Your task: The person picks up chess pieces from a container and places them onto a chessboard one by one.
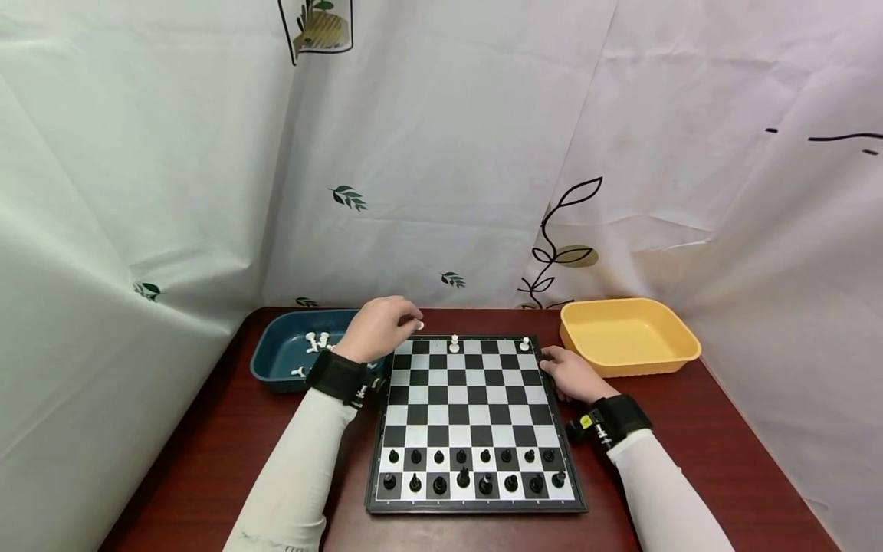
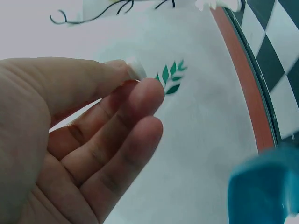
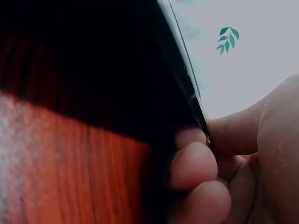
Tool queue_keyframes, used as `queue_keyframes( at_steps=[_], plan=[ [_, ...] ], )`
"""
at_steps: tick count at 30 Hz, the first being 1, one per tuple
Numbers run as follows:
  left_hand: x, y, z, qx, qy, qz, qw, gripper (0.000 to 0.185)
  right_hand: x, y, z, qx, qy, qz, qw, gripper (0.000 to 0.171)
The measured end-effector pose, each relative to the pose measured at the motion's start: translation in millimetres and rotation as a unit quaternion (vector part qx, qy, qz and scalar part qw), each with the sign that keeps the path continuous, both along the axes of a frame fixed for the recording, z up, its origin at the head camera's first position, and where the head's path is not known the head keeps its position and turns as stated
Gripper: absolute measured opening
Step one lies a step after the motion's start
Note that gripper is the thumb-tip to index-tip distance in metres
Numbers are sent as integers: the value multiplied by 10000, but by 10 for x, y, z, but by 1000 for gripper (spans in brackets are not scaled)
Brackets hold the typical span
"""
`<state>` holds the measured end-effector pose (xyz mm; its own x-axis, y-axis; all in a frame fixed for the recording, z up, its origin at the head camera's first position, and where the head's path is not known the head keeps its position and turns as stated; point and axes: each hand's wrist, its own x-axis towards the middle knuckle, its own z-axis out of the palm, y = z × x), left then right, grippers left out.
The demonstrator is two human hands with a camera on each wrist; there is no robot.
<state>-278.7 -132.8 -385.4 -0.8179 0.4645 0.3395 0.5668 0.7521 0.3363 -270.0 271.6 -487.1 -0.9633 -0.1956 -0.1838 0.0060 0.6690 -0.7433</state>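
Note:
Between the thumb and fingertips of my left hand (image 1: 378, 330) is a small white chess piece (image 2: 136, 69), mostly hidden, so its kind cannot be told. That hand is above the far left corner of the chessboard (image 1: 458, 395), beside the blue tray (image 1: 265, 349). My right hand (image 1: 574, 374) grips the board's right edge near the far corner, thumb against one side and fingers curled under it. Along the far row stand a taller white piece (image 1: 454, 344) and a shorter white piece (image 1: 525, 344). Black pieces (image 1: 463, 478) fill the two near rows.
Several white chess pieces (image 1: 313, 341) lie loose in the blue tray at the left. A yellow tray (image 1: 624, 337) stands right of the board on the dark red table (image 1: 717, 452). White patterned cloth (image 1: 441, 153) hangs behind and at both sides.

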Motion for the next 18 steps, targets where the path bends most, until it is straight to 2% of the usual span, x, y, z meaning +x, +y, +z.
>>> queue_keyframes(
  at_steps=[5, 8, 13, 18],
  plan=[
    [-33, 185, 43, -29, -58, -275, 9996, 14, 7, -8, -1, 56, 37, -14, 10000, 44],
    [-35, 303, 64, 10, -223, -475, 9986, 15, 14, -13, 8, 107, 116, -2, 9999, 42],
    [-54, 511, 45, 103, -566, -782, 9953, 16, 22, -25, 20, 146, 199, 46, 9997, 42],
    [-43, 714, -12, -44, -614, -1077, 9923, 13, 14, -29, 18, 156, 207, 91, 9996, 42]
  ],
)
